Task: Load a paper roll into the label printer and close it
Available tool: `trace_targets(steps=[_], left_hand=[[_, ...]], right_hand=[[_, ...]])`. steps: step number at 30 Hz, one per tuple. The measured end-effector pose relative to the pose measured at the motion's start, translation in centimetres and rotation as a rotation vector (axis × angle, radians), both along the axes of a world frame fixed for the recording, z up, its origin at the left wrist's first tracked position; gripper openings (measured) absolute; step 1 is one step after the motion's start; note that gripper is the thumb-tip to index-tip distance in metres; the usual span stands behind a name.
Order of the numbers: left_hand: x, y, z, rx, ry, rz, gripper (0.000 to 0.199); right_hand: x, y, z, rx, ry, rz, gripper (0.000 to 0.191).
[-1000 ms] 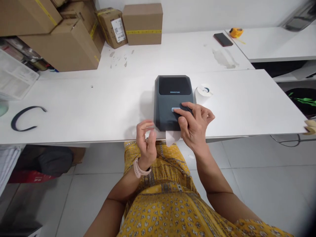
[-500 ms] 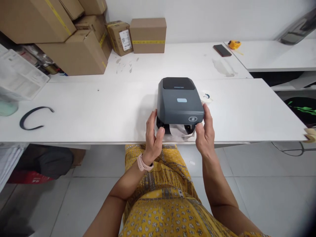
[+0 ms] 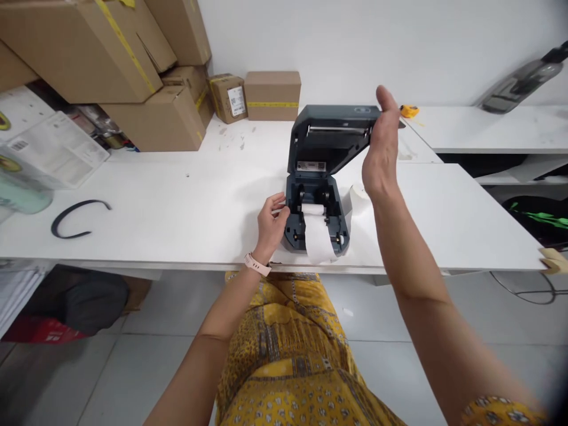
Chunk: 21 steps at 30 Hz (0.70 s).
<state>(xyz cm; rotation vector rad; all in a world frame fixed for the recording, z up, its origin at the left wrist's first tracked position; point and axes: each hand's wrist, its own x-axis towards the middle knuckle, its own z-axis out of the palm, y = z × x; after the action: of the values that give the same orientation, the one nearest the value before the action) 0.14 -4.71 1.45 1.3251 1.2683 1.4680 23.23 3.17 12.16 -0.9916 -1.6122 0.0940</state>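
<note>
A dark blue-grey printer (image 3: 290,232) stands near the front edge of the white table with its lid (image 3: 335,154) raised. Inside lies a small white paper roll (image 3: 313,209), and its paper strip (image 3: 318,236) hangs out over the front. My right hand (image 3: 382,145) is at the right edge of the lid, the thumb and palm against it; the fingers behind the lid are partly hidden. My left hand (image 3: 272,223) touches the left side of the printer base with its fingers apart, holding nothing. Beside the base on the right is a white roll (image 3: 360,200) with loose paper.
Cardboard boxes (image 3: 273,96) stand along the wall at the back left. A black headband (image 3: 66,216) lies on the table (image 3: 213,236) at the left. An orange tape measure (image 3: 409,111) and a spray bottle (image 3: 519,86) are at the back right.
The printer lid has swung up from closed, showing the inside. My right hand has risen with it, while my left hand stays at the left side. The view has shifted slightly.
</note>
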Motion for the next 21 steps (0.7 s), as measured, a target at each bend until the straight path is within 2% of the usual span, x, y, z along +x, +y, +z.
trace_targets(steps=[4, 7, 10, 12, 13, 15, 18, 21], left_hand=[[0.1, 0.6, 0.7, -0.058, 0.090, -0.044, 0.045], [0.3, 1.1, 2.2, -0.103, 0.274, -0.106, 0.060], [0.1, 1.8, 4.3, -0.193, 0.506, -0.158, 0.068], [-0.4, 2.3, 5.7, -0.250, 0.676, -0.191, 0.071], [-0.7, 2.5, 6.3, -0.271, 0.754, -0.212, 0.074], [-1.1, 3.0, 7.1, -0.307, 0.851, -0.272, 0.078], [-1.5, 3.7, 7.5, -0.334, 0.835, -0.385, 0.073], [-1.4, 4.3, 7.0, -0.333, 0.785, -0.422, 0.059]], right_hand=[[0.2, 4.7, 1.4, -0.108, -0.036, -0.009, 0.082], [-0.6, 5.8, 1.5, -0.076, -0.064, -0.051, 0.084], [-1.8, 3.7, 1.1, 0.133, -0.048, -0.170, 0.076], [-2.1, 1.1, 0.7, 0.252, -0.095, -0.217, 0.060], [-1.9, -0.1, 0.4, 0.247, -0.162, -0.186, 0.049], [-1.4, -2.1, -0.3, 0.080, -0.373, -0.021, 0.036], [-0.6, -3.1, -1.6, -0.281, -0.737, 0.261, 0.034], [-0.9, -2.5, -2.9, -0.428, -1.005, 0.366, 0.040]])
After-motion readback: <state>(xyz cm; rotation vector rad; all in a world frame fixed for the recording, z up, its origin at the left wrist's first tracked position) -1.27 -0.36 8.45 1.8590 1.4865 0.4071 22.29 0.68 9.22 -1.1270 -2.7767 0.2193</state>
